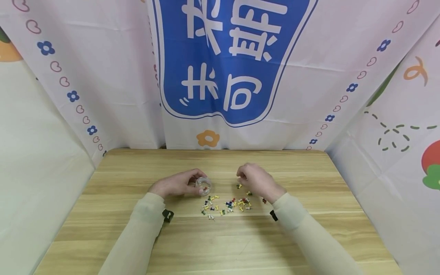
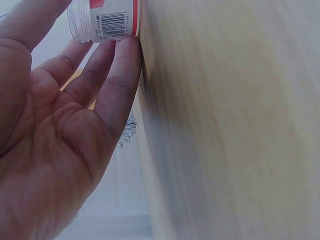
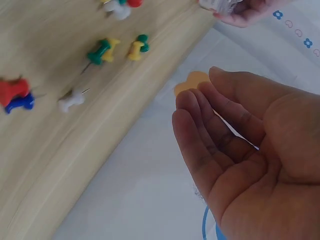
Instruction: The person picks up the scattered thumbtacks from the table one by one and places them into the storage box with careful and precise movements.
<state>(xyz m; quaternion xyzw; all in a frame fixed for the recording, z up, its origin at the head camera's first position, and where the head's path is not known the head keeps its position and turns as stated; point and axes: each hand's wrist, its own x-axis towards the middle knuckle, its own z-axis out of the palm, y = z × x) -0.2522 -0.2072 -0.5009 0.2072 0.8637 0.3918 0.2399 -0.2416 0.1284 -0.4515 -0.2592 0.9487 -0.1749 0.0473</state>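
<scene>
My left hand (image 1: 177, 184) holds a small clear round jar (image 1: 203, 187) on the table, thumb on one side and fingers on the other. Inside the jar a red push pin is visible from above. In the left wrist view the jar (image 2: 112, 20) has a threaded rim and a label with a barcode. My right hand (image 1: 256, 179) hovers just beyond the scattered push pins, fingers loosely bent. Up close in the right wrist view, the right hand (image 3: 240, 145) shows nothing between thumb and fingertips. Green and yellow push pins (image 3: 102, 51) lie near it.
Several push pins (image 1: 222, 211) in red, blue, yellow, green and white lie scattered in front of the hands. The wooden table (image 1: 240, 244) ends at a printed cloth backdrop (image 1: 137, 114), with more cloth at both sides.
</scene>
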